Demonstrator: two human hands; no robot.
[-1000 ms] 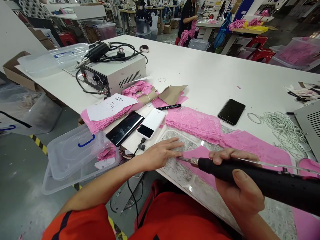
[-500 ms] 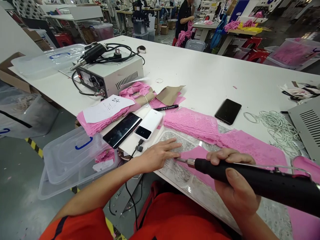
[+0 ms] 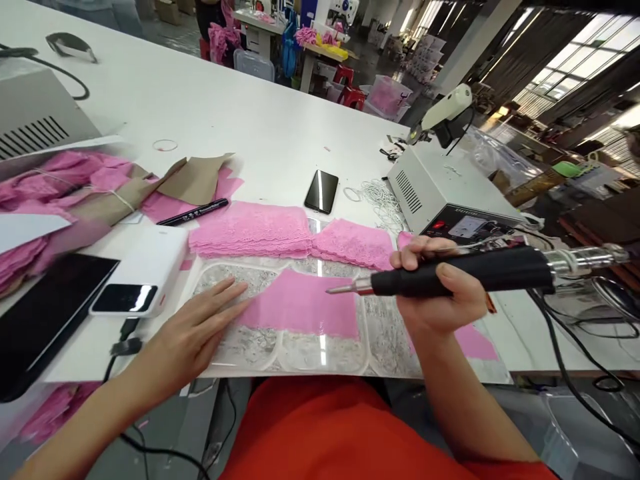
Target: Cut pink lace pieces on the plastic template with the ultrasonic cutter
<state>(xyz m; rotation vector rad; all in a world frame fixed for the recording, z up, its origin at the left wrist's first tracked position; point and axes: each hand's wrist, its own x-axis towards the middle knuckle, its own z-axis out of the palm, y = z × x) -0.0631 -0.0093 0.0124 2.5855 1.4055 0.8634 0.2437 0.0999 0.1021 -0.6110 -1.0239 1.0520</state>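
My left hand (image 3: 193,330) lies flat with fingers stretched out, its fingertips at the left corner of a pink fabric piece (image 3: 305,303). That piece rests spread on a clear, scuffed plastic board (image 3: 245,350) with rounded panels. Wrapped in my right hand (image 3: 443,293) is a black ultrasonic welding handpiece (image 3: 495,268), held about level. Its pointed metal tip is over the right part of the fabric; whether it touches, I cannot tell. Just behind the piece are a stack of pink lace fabric (image 3: 255,230) and a smaller pink stack (image 3: 353,241).
A power bank (image 3: 150,260), a black phone (image 3: 50,313) and a marker (image 3: 193,212) lie left. Behind the stacks are another phone (image 3: 321,191) and pale elastic loops (image 3: 383,200). A grey control box (image 3: 440,183) stands right, with cables (image 3: 560,353) trailing near my right arm.
My view has swung right. The handpiece tip has moved away from beside my left fingers to over the fabric's right part. My left hand stays flat at the fabric's left corner.
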